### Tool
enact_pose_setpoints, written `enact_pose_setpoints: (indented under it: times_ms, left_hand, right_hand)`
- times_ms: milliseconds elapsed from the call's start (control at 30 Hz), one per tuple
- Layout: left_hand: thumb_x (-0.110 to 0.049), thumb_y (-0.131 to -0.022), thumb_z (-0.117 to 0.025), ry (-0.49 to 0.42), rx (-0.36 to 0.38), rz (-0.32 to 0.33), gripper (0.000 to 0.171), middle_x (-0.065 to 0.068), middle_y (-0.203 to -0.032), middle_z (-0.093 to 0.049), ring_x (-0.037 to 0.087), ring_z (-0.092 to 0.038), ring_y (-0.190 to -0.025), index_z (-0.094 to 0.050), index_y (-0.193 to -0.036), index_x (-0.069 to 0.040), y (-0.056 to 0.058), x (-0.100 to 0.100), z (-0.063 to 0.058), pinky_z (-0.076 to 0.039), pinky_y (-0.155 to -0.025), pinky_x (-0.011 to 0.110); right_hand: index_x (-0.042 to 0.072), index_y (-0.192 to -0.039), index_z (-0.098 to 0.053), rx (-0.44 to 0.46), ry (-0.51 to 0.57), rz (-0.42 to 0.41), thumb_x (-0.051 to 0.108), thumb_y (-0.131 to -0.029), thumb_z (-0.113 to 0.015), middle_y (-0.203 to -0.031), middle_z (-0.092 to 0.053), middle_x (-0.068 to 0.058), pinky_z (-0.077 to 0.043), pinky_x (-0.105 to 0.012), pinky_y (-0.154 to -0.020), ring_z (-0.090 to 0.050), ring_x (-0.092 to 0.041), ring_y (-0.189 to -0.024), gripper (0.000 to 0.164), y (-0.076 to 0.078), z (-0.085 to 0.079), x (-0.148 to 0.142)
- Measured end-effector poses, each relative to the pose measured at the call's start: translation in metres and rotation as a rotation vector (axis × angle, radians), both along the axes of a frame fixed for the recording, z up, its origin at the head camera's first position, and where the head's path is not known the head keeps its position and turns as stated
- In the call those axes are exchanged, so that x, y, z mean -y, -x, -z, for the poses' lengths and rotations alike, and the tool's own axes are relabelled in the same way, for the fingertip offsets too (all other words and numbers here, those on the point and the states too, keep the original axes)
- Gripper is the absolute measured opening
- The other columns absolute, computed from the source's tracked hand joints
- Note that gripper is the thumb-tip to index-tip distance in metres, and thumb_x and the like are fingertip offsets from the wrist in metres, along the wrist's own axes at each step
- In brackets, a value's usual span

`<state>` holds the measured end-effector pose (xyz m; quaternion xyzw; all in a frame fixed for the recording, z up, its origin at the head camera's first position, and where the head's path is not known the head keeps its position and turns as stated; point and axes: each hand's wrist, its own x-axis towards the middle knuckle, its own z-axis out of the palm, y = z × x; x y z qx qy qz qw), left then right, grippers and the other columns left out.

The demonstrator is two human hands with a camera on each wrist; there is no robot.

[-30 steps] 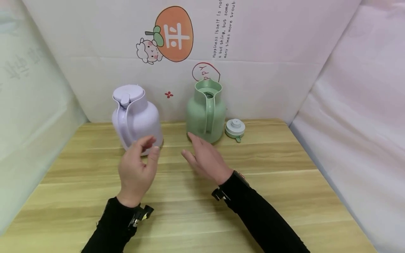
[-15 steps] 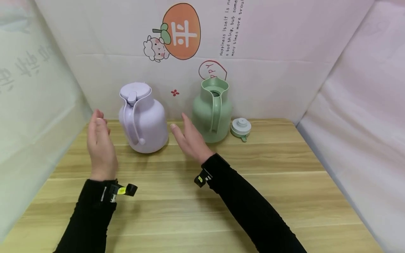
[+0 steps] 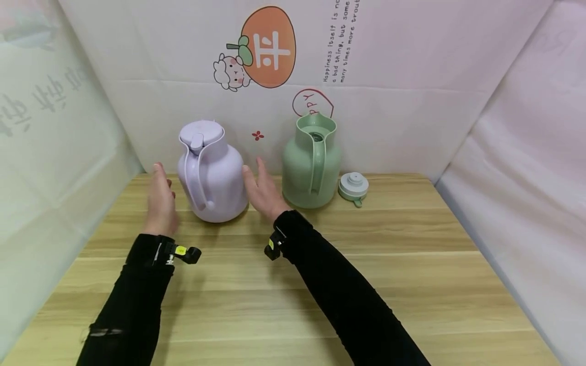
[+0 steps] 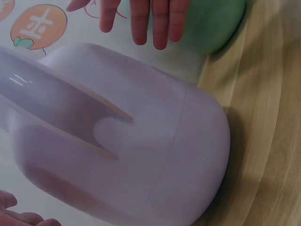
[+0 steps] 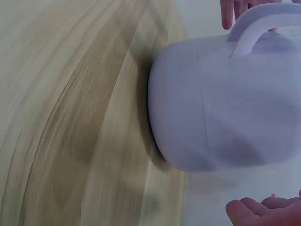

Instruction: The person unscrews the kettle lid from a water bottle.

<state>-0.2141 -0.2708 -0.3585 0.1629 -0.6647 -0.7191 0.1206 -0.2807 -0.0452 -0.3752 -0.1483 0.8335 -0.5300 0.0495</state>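
Observation:
A lilac vacuum jug (image 3: 215, 178) stands upright with its lid on, its handle toward me. Left of it is my left hand (image 3: 161, 206), held upright with fingers extended. My right hand (image 3: 265, 193) is at the jug's right side, fingers straight and thumb raised. Both wrist views show gaps between the hands and the jug; the left wrist view has the lilac jug (image 4: 155, 141) between them. Beyond my right hand stands a green vacuum jug (image 3: 304, 175), its mouth uncovered. Beside its base lies a pale grey stopper (image 3: 354, 185) with a green tab.
All of these stand near the far edge of a wooden table (image 3: 256, 305). A white printed cloth (image 3: 393, 112) hangs directly behind, with more white cloth (image 3: 517, 168) along both sides.
My left hand has gone from in front of the lilac jug to its left side. My right hand has moved left, away from the green jug, to the lilac jug's right side.

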Motion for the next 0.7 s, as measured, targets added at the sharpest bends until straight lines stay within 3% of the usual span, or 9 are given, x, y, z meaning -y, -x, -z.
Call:
enact_pose_setpoints:
  times_ms: [233,433,533,600,700]
  left_hand:
    - [-0.071,-0.104,-0.019,-0.090,-0.005,0.026,0.080,-0.011,-0.174,0.012,0.018,0.005,-0.162,0.005,-0.167,-0.029,0.020,0.001,0.004,0.001,-0.131,0.039]
    - [-0.075,-0.102,-0.020,-0.065,0.025,0.034,0.086,-0.012,-0.174,0.010,0.012,0.006,-0.161,0.001,-0.168,-0.025,0.026,-0.001,0.005,0.003,-0.130,0.036]
    - [-0.076,-0.102,-0.018,-0.030,0.017,0.048,0.086,-0.009,-0.175,-0.007,0.011,-0.005,-0.160,-0.027,-0.165,-0.019,0.027,-0.001,0.006,0.000,-0.130,0.036]
    - [-0.077,-0.102,-0.018,-0.009,0.019,0.056,0.081,-0.006,-0.171,-0.021,0.011,-0.014,-0.157,-0.047,-0.150,-0.018,0.027,-0.002,0.007,-0.004,-0.129,0.037]
    - [-0.079,-0.100,-0.018,0.020,0.041,0.061,0.075,-0.001,-0.162,-0.034,0.014,-0.023,-0.151,-0.056,-0.127,-0.021,0.027,-0.003,0.009,-0.008,-0.128,0.039]
  right_hand:
    - [0.019,-0.169,-0.006,0.012,0.011,0.015,0.066,-0.108,-0.026,-0.175,-0.016,-0.008,-0.017,-0.044,-0.129,-0.020,-0.026,-0.160,0.080,0.004,0.001,0.018]
    - [0.020,-0.169,-0.005,0.035,0.023,0.018,0.065,-0.108,-0.027,-0.175,-0.016,-0.007,-0.017,-0.044,-0.129,-0.019,-0.025,-0.160,0.079,0.009,0.000,0.028]
    - [0.019,-0.169,-0.005,0.032,0.031,0.014,0.064,-0.108,-0.027,-0.175,-0.015,-0.007,-0.017,-0.044,-0.130,-0.018,-0.025,-0.161,0.080,0.011,0.001,0.031]
    - [0.018,-0.169,-0.004,0.027,0.038,0.004,0.063,-0.108,-0.027,-0.175,-0.014,-0.006,-0.016,-0.044,-0.130,-0.017,-0.024,-0.161,0.079,0.013,0.003,0.033]
    - [0.018,-0.169,-0.004,0.019,0.047,-0.019,0.061,-0.109,-0.026,-0.176,-0.013,-0.006,-0.016,-0.042,-0.130,-0.017,-0.023,-0.161,0.077,0.014,0.004,0.035]
